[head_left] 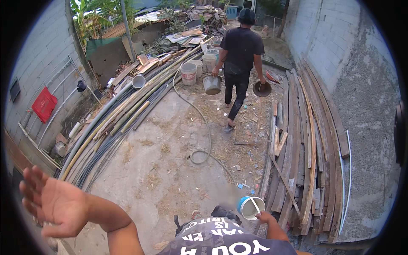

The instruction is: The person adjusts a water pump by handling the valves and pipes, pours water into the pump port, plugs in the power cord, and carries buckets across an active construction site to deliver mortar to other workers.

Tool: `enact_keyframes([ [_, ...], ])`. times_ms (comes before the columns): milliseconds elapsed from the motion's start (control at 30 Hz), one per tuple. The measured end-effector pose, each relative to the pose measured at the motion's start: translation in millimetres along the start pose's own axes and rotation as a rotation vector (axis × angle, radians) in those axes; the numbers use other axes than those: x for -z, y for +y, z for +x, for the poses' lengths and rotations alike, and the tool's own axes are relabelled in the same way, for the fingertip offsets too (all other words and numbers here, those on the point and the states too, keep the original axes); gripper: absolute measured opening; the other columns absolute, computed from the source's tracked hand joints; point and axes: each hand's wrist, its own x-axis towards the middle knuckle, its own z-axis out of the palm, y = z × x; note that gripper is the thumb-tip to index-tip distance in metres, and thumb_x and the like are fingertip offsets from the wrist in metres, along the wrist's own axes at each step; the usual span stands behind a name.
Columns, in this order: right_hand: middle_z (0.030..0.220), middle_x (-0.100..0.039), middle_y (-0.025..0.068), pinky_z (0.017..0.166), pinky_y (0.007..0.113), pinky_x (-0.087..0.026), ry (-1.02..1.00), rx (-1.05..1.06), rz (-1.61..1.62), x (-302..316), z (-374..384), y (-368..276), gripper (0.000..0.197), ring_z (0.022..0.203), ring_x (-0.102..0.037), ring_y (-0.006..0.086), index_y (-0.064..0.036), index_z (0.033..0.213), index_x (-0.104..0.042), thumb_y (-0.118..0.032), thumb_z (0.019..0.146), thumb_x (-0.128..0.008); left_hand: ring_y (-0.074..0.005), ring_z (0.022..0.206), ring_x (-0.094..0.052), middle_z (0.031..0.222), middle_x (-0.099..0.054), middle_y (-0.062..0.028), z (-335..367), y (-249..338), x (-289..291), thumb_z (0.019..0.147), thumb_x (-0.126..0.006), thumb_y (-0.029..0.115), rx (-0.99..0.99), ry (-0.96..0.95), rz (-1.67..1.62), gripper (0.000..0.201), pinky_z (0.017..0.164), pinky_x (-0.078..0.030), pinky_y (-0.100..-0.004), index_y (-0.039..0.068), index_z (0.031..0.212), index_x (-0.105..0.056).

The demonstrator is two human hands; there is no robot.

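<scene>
A: Hands?
B: Your left hand (57,202) is spread wide, raised at near left, gripping nothing. Your right hand (264,216) is closed on the handle of the blue-and-white bucket (247,209), near right, just beside your body. Its open mouth shows a pale inside.

A: Edges?
B: On your right, the long plank stack (297,161) runs near to far along the grey wall (361,85); its near ends sit near your bucket hand. On your left, poles and pipes (127,106) curve from near left to far middle. Your concrete floor (153,140) lies between, scattered with debris. A hose (209,138) crosses it, looped mid-floor ahead of you. At the far end of that lane, a co-worker (242,46) faces away from you, a bucket in each hand.

A: Writing?
B: Your dark shirt (221,240) carries big white block letters. Far middle, a white pail (188,75) has red print, too small for you to read. Left, the red cloth (43,105) bears a faint mark.
</scene>
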Motion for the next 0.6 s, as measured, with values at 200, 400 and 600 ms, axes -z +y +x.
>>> enact_keyframes([
  [200, 0.092, -0.07, 0.0084, 0.063, 0.038, -0.055, -0.164, -0.16, -0.029, 55.7, 81.6, -184.9, 0.044, 0.075, -0.065, 0.0201, -0.0007, 0.101, -0.069, -0.044, 0.09, -0.065, -0.018, 0.096, -0.062, 0.107, -0.063, -0.0119, -364.6, -225.1, -2.2, 0.089, -0.07, 0.01, 1.055, -0.837, 0.145, 0.027, 0.084, -0.05, -0.0308, 0.004, 0.113, -0.059],
  [400, 0.099, -0.071, 0.0081, 0.074, 0.04, -0.057, -0.306, -0.239, -0.022, 79.3, 254.0, -302.7, 0.049, 0.092, -0.066, 0.0243, -0.0035, 0.106, -0.07, -0.049, 0.089, -0.065, -0.0344, 0.113, -0.06, 0.121, -0.065, -0.0171, -600.1, -369.7, 250.6, 0.086, -0.068, 0.038, 1.735, -1.802, 0.468, 0.046, 0.096, -0.048, -0.0394, 0.008, 0.12, -0.065],
  [600, 0.112, -0.07, 0.0109, 0.075, 0.039, -0.057, -0.301, -0.284, 0.068, 140.1, 327.4, -396.3, 0.056, 0.097, -0.066, 0.0254, -0.0018, 0.118, -0.066, -0.05, 0.089, -0.065, -0.0301, 0.093, -0.068, 0.104, -0.07, -0.0148, -495.4, -403.8, 502.7, 0.079, -0.068, 0.036, 1.408, -2.793, 0.546, 0.042, 0.078, -0.054, -0.0418, 0.007, 0.109, -0.067],
])
